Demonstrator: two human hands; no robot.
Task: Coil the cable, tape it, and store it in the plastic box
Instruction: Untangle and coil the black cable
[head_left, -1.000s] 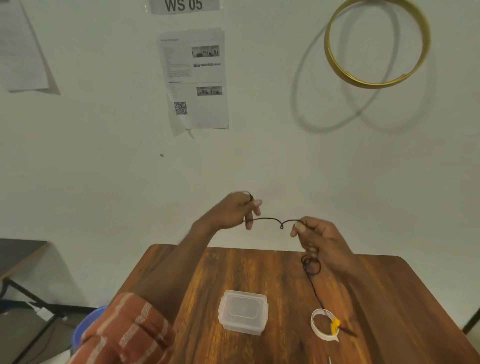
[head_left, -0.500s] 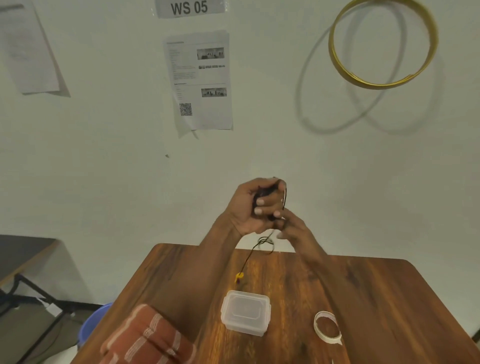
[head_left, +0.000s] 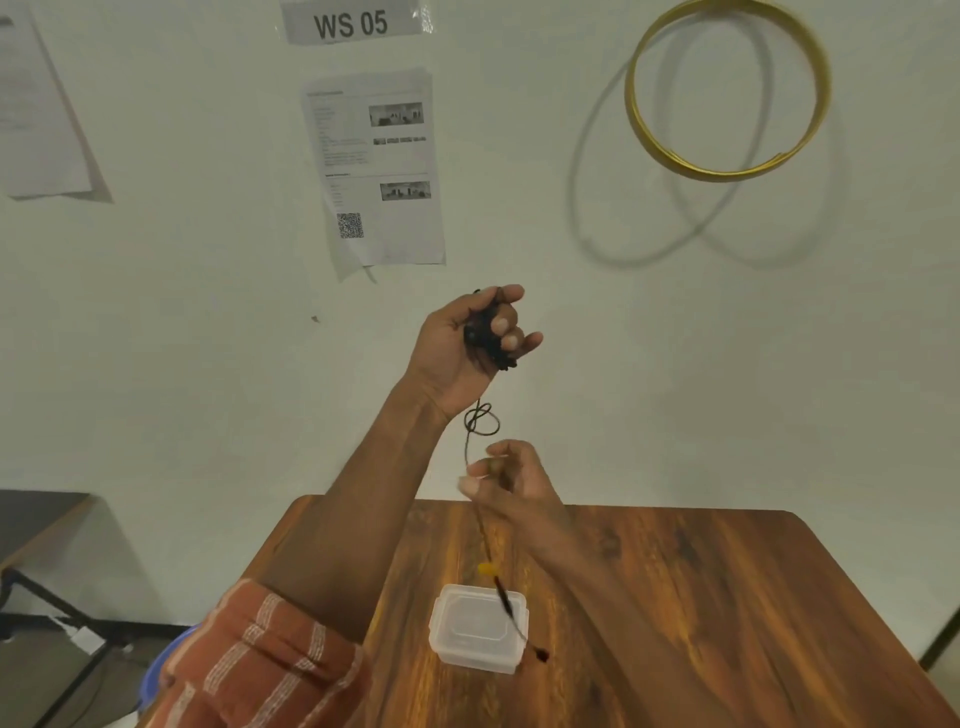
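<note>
My left hand (head_left: 470, 338) is raised in front of the wall, closed around a small bundle of thin black cable (head_left: 480, 421). From it the cable drops with a small kink loop, passes through the pinched fingers of my right hand (head_left: 506, 473), and hangs on over the table. Its free end has a yellow tag (head_left: 485, 569) and dangles above the closed clear plastic box (head_left: 478, 631) on the wooden table (head_left: 701, 597). The tape roll is not in view now.
A gold wire hoop (head_left: 727, 88) hangs on the wall at upper right. Papers and a "WS 05" sign (head_left: 353, 23) are stuck to the wall. A dark side table (head_left: 36, 514) stands at left, a blue bin (head_left: 156, 670) below it.
The hands have parted vertically: my left hand rose with the coiled bundle, my right hand slid down the hanging cable. The view shifted, and the tape roll left the frame.
</note>
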